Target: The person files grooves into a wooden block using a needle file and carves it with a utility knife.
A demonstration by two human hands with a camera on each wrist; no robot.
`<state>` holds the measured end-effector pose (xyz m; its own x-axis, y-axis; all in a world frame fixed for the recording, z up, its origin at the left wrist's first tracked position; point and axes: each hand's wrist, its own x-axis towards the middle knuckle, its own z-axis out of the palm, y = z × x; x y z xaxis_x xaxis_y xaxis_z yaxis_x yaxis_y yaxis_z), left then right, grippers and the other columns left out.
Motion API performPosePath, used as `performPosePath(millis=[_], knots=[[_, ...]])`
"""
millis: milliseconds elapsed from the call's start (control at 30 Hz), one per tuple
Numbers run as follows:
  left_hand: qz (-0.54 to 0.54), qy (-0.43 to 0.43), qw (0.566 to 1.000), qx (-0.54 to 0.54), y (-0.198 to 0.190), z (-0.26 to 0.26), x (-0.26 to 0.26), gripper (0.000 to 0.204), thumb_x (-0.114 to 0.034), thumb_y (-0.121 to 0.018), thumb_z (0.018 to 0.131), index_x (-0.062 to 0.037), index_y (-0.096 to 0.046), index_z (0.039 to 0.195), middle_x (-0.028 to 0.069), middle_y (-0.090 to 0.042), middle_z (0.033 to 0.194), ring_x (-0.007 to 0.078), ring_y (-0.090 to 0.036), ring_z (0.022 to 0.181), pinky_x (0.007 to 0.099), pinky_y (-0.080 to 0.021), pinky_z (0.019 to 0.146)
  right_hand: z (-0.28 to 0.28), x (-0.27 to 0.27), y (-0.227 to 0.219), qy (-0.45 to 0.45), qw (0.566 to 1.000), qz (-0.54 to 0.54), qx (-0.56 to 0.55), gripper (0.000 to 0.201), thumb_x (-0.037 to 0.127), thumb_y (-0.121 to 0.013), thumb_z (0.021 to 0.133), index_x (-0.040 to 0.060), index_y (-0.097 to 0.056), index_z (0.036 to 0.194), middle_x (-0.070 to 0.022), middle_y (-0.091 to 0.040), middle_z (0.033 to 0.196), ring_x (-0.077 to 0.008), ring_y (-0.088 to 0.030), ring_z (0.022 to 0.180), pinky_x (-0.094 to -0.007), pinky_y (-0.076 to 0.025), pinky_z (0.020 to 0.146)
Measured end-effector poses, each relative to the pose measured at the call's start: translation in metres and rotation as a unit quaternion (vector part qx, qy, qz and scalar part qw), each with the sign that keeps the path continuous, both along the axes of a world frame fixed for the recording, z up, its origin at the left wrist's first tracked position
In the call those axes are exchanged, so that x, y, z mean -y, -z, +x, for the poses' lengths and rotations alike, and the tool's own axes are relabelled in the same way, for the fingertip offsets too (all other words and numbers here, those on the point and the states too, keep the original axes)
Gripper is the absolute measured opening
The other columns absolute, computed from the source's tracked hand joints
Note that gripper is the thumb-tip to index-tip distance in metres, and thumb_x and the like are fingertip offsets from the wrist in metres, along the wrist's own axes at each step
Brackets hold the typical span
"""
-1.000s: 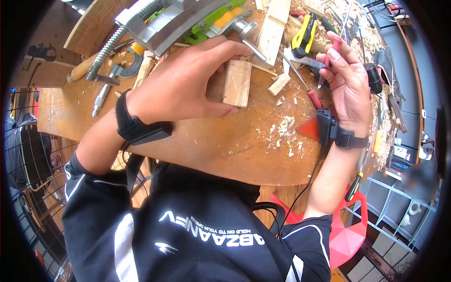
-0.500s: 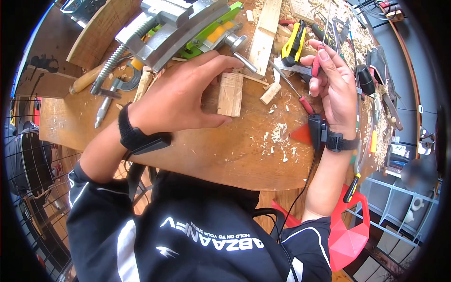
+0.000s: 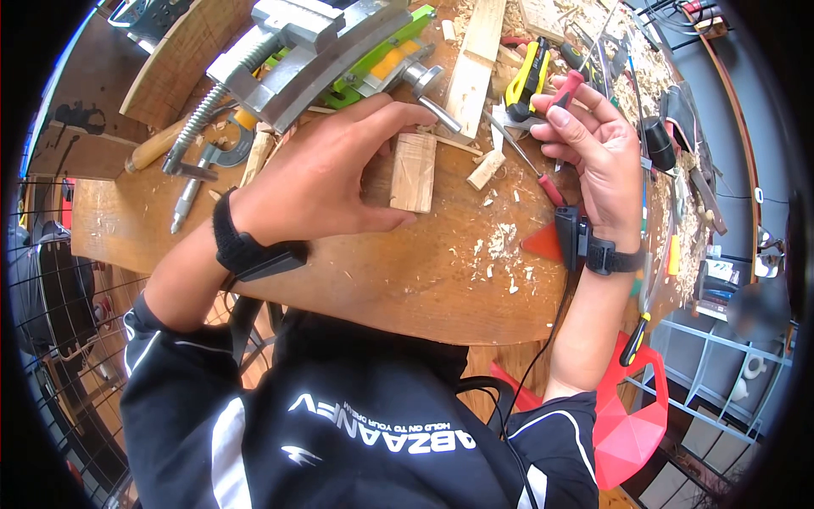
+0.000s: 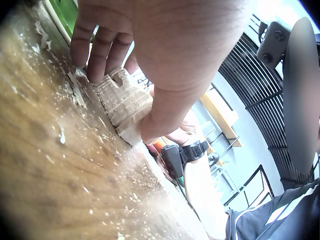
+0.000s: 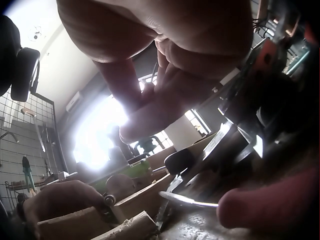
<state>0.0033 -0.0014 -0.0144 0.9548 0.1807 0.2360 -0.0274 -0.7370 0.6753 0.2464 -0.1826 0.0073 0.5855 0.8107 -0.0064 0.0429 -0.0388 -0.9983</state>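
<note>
A small rectangular wooden block lies on the bench under my left hand. My left thumb rests at its near corner, and my fingers curl along its far side. The left wrist view shows a notched, rough-cut face on the block between fingers and thumb. My right hand is raised over the bench's right side and pinches a small tool by its red handle between thumb and fingers. A second red-handled tool with a long thin metal shaft lies just left of that hand.
A metal vise stands beyond my left hand. A yellow-black utility knife, a wooden strip and a wood offcut lie ahead. Shavings are scattered about. A caliper-like tool lies at left.
The head view has shifted slightly. My right hand has turned the red-handled tool, its handle now tilting differently and further left. My left hand keeps its place at the wooden block.
</note>
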Motion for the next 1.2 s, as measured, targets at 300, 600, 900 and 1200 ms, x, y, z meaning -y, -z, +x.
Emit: performPosePath(millis=[300,600,900,1200], knots=[[0.002,-0.002,1.0,-0.008,-0.002,0.0,0.001,0.084,-0.012,-0.092,0.063,-0.0091,-0.055,0.139,0.008,-0.062,0.111,0.023,-0.061,0.092,0.0334,-0.054,0.076,-0.004,0.0,0.001,0.012,0.999,-0.028,0.04,0.039,0.01,-0.082,0.09,-0.003,-0.064,0.122,-0.0118,-0.078,0.1,-0.0122,-0.074,0.08,-0.0238,-0.059,0.069],[-0.003,-0.001,1.0,-0.009,0.0,0.0,0.001,0.084,-0.011,-0.092,0.063,-0.0093,-0.055,0.139,0.0081,-0.062,0.113,0.023,-0.061,0.093,0.0335,-0.055,0.076,-0.002,0.001,0.007,-0.005,0.999,-0.009,0.048,0.03,0.004,-0.084,0.086,-0.0013,-0.065,0.109,-0.0102,-0.077,0.097,-0.0119,-0.074,0.084,-0.0238,-0.059,0.073],[0.0,-0.004,1.0,-0.001,0.0,-0.001,0.001,0.083,-0.011,-0.092,0.064,-0.009,-0.056,0.139,0.0077,-0.062,0.114,0.0226,-0.061,0.093,0.0329,-0.055,0.076,-0.007,0.001,0.003,-0.022,0.997,-0.031,0.069,0.035,0.002,-0.082,0.087,-0.0055,-0.069,0.119,-0.009,-0.077,0.101,-0.0121,-0.073,0.091,-0.0247,-0.059,0.083],[-0.001,-0.003,1.0,-0.015,0.0,0.0,0.001,0.084,-0.011,-0.092,0.063,-0.0096,-0.056,0.139,0.0073,-0.061,0.113,0.0223,-0.059,0.092,0.0326,-0.054,0.077,-0.003,0.001,0.011,-0.066,0.997,-0.013,0.038,0.035,0.004,-0.078,0.09,-0.005,-0.068,0.123,-0.0095,-0.076,0.109,-0.0118,-0.071,0.099,-0.0257,-0.057,0.089]])
